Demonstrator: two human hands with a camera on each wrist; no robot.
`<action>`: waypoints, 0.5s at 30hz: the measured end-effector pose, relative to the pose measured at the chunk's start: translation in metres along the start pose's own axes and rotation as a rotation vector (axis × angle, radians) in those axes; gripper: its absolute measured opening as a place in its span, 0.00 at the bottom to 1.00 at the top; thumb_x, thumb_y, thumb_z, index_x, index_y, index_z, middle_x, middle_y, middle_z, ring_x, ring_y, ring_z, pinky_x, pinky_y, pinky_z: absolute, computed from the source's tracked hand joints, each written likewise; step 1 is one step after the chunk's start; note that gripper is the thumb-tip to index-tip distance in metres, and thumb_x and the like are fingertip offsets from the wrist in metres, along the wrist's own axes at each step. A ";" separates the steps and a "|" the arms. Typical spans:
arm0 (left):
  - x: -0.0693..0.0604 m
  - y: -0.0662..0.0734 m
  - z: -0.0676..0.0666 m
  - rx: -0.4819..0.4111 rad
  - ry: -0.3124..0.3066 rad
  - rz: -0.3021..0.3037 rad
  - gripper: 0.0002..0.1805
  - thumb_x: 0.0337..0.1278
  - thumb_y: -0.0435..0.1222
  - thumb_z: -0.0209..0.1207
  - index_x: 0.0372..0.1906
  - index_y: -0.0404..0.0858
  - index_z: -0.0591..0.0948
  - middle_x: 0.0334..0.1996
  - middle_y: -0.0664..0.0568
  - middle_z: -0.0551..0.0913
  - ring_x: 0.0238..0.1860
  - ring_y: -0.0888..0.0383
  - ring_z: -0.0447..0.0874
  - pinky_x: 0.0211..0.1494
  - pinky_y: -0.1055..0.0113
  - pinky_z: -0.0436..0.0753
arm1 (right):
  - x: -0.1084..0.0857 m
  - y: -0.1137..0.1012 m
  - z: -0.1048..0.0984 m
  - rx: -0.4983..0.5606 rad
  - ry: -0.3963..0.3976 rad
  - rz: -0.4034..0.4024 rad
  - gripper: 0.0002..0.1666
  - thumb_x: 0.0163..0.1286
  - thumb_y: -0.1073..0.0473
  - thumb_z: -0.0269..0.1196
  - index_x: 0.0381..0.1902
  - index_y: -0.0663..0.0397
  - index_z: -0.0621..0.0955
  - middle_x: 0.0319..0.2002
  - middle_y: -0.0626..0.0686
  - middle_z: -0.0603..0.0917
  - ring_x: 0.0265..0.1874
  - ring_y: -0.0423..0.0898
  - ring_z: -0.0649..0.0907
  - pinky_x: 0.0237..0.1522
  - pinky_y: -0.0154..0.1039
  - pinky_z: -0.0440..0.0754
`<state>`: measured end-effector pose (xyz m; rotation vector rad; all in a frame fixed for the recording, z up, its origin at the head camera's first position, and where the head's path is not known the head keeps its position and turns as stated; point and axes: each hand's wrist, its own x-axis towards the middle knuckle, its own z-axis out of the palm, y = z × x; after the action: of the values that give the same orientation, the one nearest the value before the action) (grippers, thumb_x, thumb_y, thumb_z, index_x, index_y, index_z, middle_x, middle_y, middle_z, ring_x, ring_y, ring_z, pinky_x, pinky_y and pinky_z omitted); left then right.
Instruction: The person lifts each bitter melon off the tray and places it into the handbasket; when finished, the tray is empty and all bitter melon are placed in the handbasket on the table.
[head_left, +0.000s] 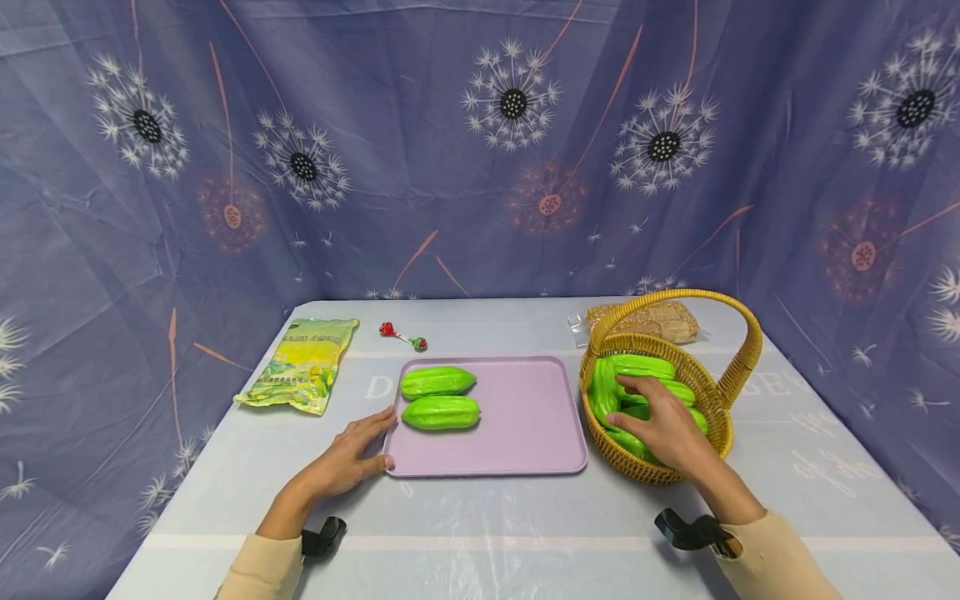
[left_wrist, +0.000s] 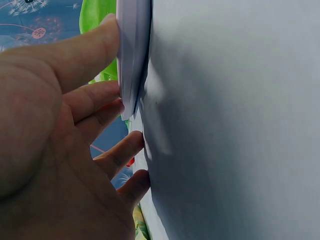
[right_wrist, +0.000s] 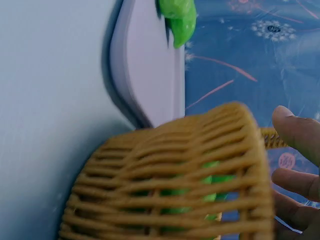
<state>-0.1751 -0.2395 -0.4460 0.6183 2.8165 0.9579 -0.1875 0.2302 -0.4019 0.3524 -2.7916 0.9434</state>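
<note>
Two bright green, ridged, pointed gourd-like pieces (head_left: 440,413) lie side by side on the left half of a pale purple tray (head_left: 525,421). My left hand (head_left: 351,457) touches the tray's left edge, its fingers spread and relaxed. To the right stands a woven basket (head_left: 637,467) with a tall handle, holding several more of the green pieces (head_left: 641,367). My right hand (head_left: 667,423) is over the basket's opening, thumb and fingers apart near those pieces. In the right wrist view nothing shows between the fingers; the basket wall (right_wrist: 165,200) hides most of its contents.
A yellow-green packet (head_left: 303,362) lies at the back left, beside a red and a green wrapped lollipop (head_left: 403,336). Behind the basket is a clear bag of brown food (head_left: 667,321). A patterned curtain (head_left: 420,167) hangs behind the table.
</note>
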 end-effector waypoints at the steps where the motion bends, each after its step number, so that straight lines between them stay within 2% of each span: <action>1: 0.000 0.000 0.000 -0.002 -0.001 -0.002 0.37 0.57 0.46 0.61 0.68 0.34 0.65 0.72 0.41 0.59 0.70 0.36 0.55 0.66 0.33 0.54 | 0.000 -0.002 -0.001 0.004 0.002 -0.003 0.38 0.58 0.48 0.68 0.64 0.56 0.70 0.57 0.62 0.76 0.56 0.60 0.76 0.55 0.60 0.72; 7: 0.000 0.000 0.000 -0.012 -0.006 -0.007 0.37 0.56 0.46 0.61 0.68 0.34 0.65 0.72 0.41 0.58 0.70 0.36 0.54 0.66 0.34 0.53 | -0.002 -0.017 0.000 0.033 0.016 -0.050 0.37 0.58 0.48 0.68 0.62 0.55 0.72 0.56 0.61 0.77 0.55 0.59 0.77 0.53 0.60 0.74; 15: 0.000 -0.001 0.001 -0.014 -0.002 -0.002 0.37 0.56 0.46 0.61 0.68 0.34 0.65 0.72 0.41 0.58 0.70 0.36 0.54 0.66 0.33 0.52 | -0.002 -0.042 0.009 0.057 0.068 -0.170 0.33 0.54 0.54 0.71 0.58 0.53 0.76 0.54 0.56 0.79 0.54 0.55 0.78 0.54 0.57 0.75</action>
<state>-0.1753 -0.2395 -0.4470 0.6146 2.8057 0.9746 -0.1745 0.1923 -0.3853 0.5462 -2.6289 0.9777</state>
